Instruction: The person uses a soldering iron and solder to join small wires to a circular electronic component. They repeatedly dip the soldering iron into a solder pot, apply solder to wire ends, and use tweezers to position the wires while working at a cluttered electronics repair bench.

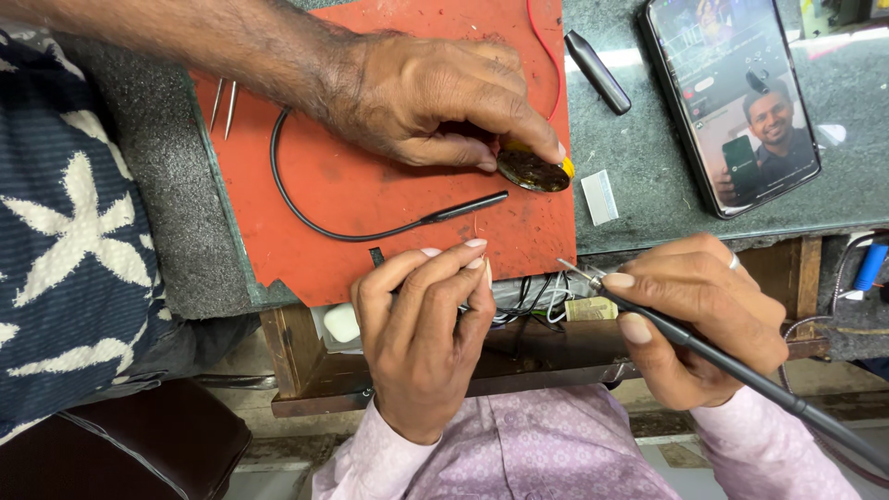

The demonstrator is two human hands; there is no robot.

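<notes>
My left hand [421,333] pinches a very thin wire [477,229] between thumb and fingertips at the front edge of the red mat [370,194]. In my right hand [699,315] a black soldering iron [732,366] is gripped like a pen, its metal tip [567,267] pointing left, a short way from my left fingertips. Another person's hand [435,97] reaches in from the upper left and holds down a round dark tin [532,171] with a yellow edge on the mat.
On the mat lie a black cable with a slim probe end [463,207], tweezers [222,104] and a red wire [548,46]. The grey counter [648,176] carries a lit phone [732,97], a dark pen-like stick [597,71] and a small white block [600,196]. Loose wires [532,301] hang under the bench edge.
</notes>
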